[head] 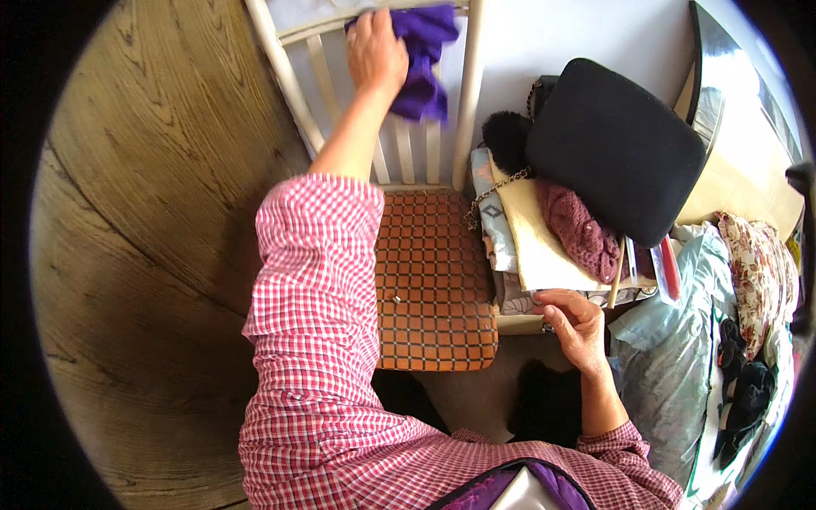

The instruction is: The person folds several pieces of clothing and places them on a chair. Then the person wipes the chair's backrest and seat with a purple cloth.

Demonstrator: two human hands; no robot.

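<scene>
At the top of a cream-painted chair back (pixel 403 146), my left hand (pixel 377 54) grips a purple cloth (pixel 424 64). The cloth hangs against the top rail and slats, its edges blurred. The chair's seat (pixel 440 268) has an orange cover with a dark grid pattern, and a small shiny bit (pixel 396 299) lies on it. My right hand (pixel 577 328) is held beside the seat's right edge, near a pile of folded textiles. Its fingers are bent and the thumb is apart from them, with nothing clearly held.
On the pile, a black case (pixel 615 150) leans over a mauve knitted item (pixel 577 229) and a yellow folded cloth (pixel 529 223). A black pompom (pixel 507 140) and a chain (pixel 475 213) lie beside them. Wood-grain panelling (pixel 159 191) rises at left. Light-green fabric (pixel 669 382) drapes at right.
</scene>
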